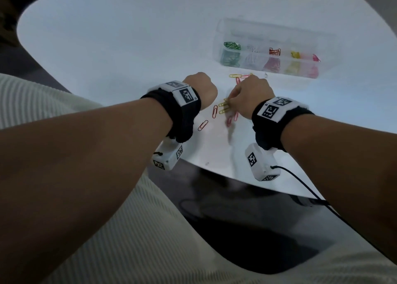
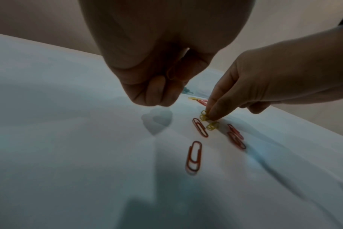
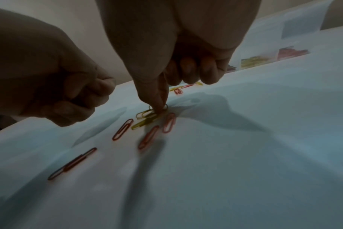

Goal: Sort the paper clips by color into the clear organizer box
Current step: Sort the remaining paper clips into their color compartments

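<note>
The clear organizer box (image 1: 322, 39) stands at the back right, holding green, silver, red, yellow and pink clips in separate compartments. Loose clips lie between my hands: a yellow pair (image 1: 223, 108), two red ones (image 1: 214, 111) (image 1: 203, 125) and pink ones (image 1: 231, 120). My right hand (image 1: 229, 100) reaches down and pinches a yellow paper clip (image 2: 204, 116) between thumb and index finger on the table; its other fingers are curled. My left hand (image 1: 202, 88) hovers just left as a fist (image 2: 155, 93), and a reddish clip loop (image 2: 176, 74) shows inside its curl.
Another small group of yellow and pink clips (image 1: 239, 77) lies between my right hand and the box. The white table (image 1: 107, 47) has a rounded near edge just below my wrists. A black cable (image 1: 300, 183) trails from the right wrist camera.
</note>
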Available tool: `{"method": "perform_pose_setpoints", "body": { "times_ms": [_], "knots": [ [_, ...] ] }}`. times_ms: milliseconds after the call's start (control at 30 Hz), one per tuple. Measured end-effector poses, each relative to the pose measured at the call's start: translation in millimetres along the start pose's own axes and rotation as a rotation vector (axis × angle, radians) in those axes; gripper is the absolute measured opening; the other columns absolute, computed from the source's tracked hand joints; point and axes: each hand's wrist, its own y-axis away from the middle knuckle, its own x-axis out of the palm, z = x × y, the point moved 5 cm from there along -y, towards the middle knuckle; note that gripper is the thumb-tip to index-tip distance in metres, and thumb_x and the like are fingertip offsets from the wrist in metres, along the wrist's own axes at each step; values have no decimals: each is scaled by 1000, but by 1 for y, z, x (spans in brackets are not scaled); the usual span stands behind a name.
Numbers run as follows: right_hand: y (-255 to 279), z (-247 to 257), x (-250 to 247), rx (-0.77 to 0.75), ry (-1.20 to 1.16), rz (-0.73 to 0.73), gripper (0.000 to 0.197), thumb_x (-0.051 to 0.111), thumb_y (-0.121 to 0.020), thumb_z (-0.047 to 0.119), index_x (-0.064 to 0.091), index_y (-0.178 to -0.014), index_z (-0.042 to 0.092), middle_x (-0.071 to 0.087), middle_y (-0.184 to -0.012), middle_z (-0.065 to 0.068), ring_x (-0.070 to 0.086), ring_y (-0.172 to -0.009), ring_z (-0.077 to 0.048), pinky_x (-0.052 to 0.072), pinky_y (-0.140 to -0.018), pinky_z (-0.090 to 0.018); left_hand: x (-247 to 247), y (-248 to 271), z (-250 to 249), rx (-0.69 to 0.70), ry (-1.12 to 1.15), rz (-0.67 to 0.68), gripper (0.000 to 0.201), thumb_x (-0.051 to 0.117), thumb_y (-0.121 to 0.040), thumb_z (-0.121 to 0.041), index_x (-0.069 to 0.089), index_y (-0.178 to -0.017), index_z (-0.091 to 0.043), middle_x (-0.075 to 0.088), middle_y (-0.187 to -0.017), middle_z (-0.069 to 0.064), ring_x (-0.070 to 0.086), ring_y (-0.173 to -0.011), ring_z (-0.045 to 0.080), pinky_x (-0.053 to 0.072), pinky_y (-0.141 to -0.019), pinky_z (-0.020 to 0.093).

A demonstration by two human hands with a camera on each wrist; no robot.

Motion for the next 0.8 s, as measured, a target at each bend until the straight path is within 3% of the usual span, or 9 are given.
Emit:
{"method": "perform_pose_setpoints", "body": {
  "times_ms": [167, 300, 367, 433, 467, 567, 633, 800],
  "knots": [
    [4, -17, 1, 81, -145, 12, 10, 68, -83, 19, 78, -84, 18, 74, -90, -5, 66, -83, -20, 51, -66, -26, 7, -1, -12, 111, -162, 51, 31, 34, -95, 7, 59, -114, 12, 55, -124, 23, 52, -115, 36, 43, -90, 35],
    [11, -39, -7, 140, -391, -74, 7, 74, -81, 17, 78, -78, 20, 75, -86, 3, 68, -85, -12, 54, -75, -24, 10, 2, -21, 194, -277, 52, 29, 37, -95, 3, 59, -112, 10, 57, -122, 19, 53, -102, 33, 44, -76, 29],
    [19, -54, -11, 184, -562, -118, 9, 75, -80, 16, 76, -73, 22, 74, -83, 6, 67, -84, -8, 53, -78, -24, 11, 5, -23, 182, -241, 74, 21, 39, -93, 5, 59, -91, 6, 59, -114, 20, 54, -98, 33, 41, -72, 34],
    [29, -70, -11, 239, -731, -130, 10, 76, -81, 18, 74, -72, 23, 72, -80, 8, 62, -72, -4, 48, -67, -22, 12, 8, -25, 147, -150, 77, 26, 35, -91, 5, 41, -67, -2, 57, -100, 19, 53, -92, 33, 35, -68, 32],
    [34, -77, -9, 276, -807, -120, 9, 76, -81, 18, 74, -73, 21, 70, -78, 7, 57, -63, -3, 44, -59, -22, 11, 8, -27, 150, -119, 68, 28, 34, -92, 2, 35, -64, -4, 55, -94, 16, 52, -89, 32, 33, -66, 32],
    [45, -97, -8, 374, -974, -92, 7, 74, -83, 16, 71, -76, 16, 56, -70, 1, 36, -48, -10, 33, -42, -21, 9, 13, -26, 102, -68, 28, 26, 42, -94, -28, 50, -80, -7, 55, -84, 9, 51, -84, 28, 36, -62, 29],
    [49, -106, -10, 426, -1105, -82, 13, 66, -86, 13, 61, -75, 15, 40, -63, 2, 27, -46, -12, 27, -40, -21, 14, 14, -25, 123, -101, 28, 27, 51, -88, -42, 53, -86, -14, 59, -89, 4, 56, -85, 27, 38, -66, 28],
    [56, -115, -10, 522, -1370, 31, 26, 42, -84, 19, 27, -62, 20, 21, -57, 2, 15, -51, -16, 14, -44, -25, 20, 15, -19, 88, -153, 23, 20, 62, -82, -44, 60, -91, -26, 64, -98, -3, 61, -90, 23, 40, -71, 28]
  ]
}}
